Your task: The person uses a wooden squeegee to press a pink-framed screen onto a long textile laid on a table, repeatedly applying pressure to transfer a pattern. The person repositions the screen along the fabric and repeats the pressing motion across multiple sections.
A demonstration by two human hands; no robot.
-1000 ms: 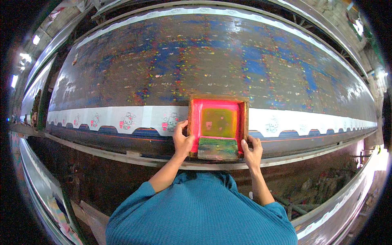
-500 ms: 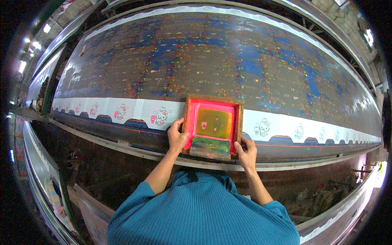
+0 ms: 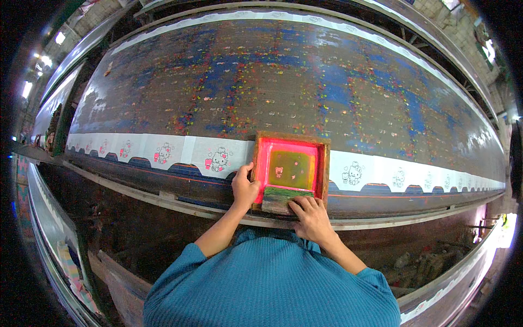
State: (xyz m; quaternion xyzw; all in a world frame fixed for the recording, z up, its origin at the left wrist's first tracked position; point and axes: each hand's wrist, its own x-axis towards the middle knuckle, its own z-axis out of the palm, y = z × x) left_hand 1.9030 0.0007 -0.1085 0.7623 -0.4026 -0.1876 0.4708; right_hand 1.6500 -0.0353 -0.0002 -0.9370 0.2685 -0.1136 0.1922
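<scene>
I am gripping the left edge of the wooden printing frame (image 3: 290, 170) with my left hand (image 3: 244, 189), while my right hand (image 3: 310, 213) is pressing fingers-down on the squeegee (image 3: 279, 198) at its near end. The frame is lying on the white cloth strip (image 3: 163, 150) along the paint-spattered bench (image 3: 283, 82).

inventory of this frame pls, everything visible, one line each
Screen frame: one, wooden, pink mesh with a green patch, on the table's near edge.
Squeegee: one, ink-stained block, at the frame's near side.
Fabric strip: one, white, cartoon-cat prints, pink to the left of the frame, outline-only to the right.
Printing table: one, long, dark with blue and multicolour ink spots.
Rail: one, along the table's near side.
Left hand: grips the frame's left side.
Right hand: on the squeegee.
Sleeves: teal.
</scene>
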